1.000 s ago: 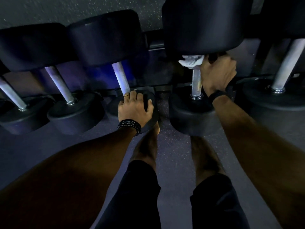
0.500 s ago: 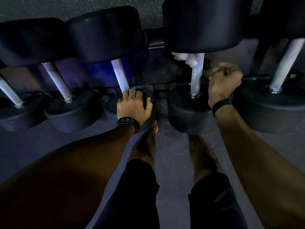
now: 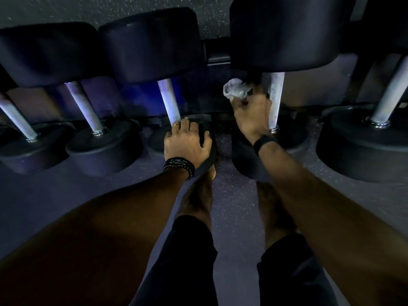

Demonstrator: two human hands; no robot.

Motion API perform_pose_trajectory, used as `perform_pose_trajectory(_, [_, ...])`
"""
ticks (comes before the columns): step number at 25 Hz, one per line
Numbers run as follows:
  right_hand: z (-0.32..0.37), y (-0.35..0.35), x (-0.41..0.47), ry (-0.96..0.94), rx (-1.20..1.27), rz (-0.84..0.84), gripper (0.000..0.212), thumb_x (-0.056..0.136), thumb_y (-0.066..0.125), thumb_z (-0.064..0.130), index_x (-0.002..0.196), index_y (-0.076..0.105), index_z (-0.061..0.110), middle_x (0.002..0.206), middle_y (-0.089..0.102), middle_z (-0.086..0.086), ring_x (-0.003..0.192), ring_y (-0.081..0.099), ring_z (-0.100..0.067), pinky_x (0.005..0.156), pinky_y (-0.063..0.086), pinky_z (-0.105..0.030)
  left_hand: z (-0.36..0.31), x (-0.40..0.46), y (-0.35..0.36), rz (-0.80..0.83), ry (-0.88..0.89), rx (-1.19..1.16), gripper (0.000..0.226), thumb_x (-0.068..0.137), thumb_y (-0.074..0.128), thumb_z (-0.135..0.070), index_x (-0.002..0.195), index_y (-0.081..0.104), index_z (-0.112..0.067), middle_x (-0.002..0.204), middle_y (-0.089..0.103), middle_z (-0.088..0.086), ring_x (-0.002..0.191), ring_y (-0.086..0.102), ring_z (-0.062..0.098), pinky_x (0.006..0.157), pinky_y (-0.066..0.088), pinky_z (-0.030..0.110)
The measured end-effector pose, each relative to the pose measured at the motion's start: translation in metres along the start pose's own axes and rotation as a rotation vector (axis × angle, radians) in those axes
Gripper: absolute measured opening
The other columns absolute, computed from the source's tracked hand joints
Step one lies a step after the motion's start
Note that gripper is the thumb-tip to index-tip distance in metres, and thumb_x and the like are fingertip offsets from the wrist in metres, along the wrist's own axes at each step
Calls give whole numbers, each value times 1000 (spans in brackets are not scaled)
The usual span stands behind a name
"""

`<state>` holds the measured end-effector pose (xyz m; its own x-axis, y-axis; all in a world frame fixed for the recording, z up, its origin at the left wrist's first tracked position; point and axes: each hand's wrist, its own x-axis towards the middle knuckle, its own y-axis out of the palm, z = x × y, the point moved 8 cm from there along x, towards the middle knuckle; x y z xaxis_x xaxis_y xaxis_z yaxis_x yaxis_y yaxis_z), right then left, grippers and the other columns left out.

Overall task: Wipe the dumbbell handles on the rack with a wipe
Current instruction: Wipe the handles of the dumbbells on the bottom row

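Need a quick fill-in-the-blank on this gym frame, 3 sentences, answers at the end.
1. The right hand grips a crumpled white ____.
2. The left hand rests on the near, black end of a ____.
3. The wipe is just to the ____ of the metal handle that the right hand is next to.

Missing words: wipe; dumbbell; left

Narrow gaps between metal handles (image 3: 169, 100), big black dumbbell heads (image 3: 152, 44) overhead.

dim, bluish light; deep shadows, wide-angle bending at edges.
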<state>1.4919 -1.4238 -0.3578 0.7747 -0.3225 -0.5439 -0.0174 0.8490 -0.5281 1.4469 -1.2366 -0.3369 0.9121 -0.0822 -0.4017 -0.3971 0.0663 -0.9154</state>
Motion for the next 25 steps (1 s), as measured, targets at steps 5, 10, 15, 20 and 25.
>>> perform_pose_trajectory(5, [-3, 25, 38, 155, 144, -40, 18, 79, 67, 24, 84, 68, 7, 85, 73, -8, 73, 70, -22, 66, 59, -37, 2, 1, 0, 2, 8, 13, 44, 85, 51, -44, 85, 67, -4, 94, 66, 16, 86, 63, 38, 62, 50, 40])
perform_pose_trajectory(10, [-8, -24, -5, 167, 485, -339, 14, 79, 73, 15, 80, 64, 26, 73, 69, 1, 60, 68, -20, 53, 58, -36, -1, 0, -1, 36, 3, -2, 44, 86, 53, -44, 89, 67, -3, 97, 65, 17, 90, 63, 39, 65, 50, 41])
perform_pose_trajectory(15, [-12, -90, 2, 81, 462, -745, 6, 74, 62, 8, 72, 63, 14, 68, 66, 0, 61, 55, -4, 62, 48, -21, -1, 0, -1, 9, 8, 0, 48, 85, 46, -45, 87, 67, -2, 96, 66, 18, 88, 63, 40, 65, 50, 41])
perform_pose_trajectory(20, [-38, -73, 42, 322, 833, -466, 10, 73, 57, 10, 67, 51, 15, 62, 55, -6, 58, 49, -18, 49, 40, -23, -1, 0, -1, 21, 14, 1, 47, 85, 48, -45, 85, 68, -2, 94, 66, 18, 86, 63, 39, 63, 50, 41])
perform_pose_trajectory(25, [-36, -74, 58, 377, 566, -265, 30, 76, 59, 10, 76, 35, 29, 89, 51, -4, 82, 49, -19, 75, 50, -34, -2, -1, -1, -14, 18, -2, 44, 84, 53, -43, 83, 67, -2, 92, 66, 18, 84, 63, 39, 62, 50, 41])
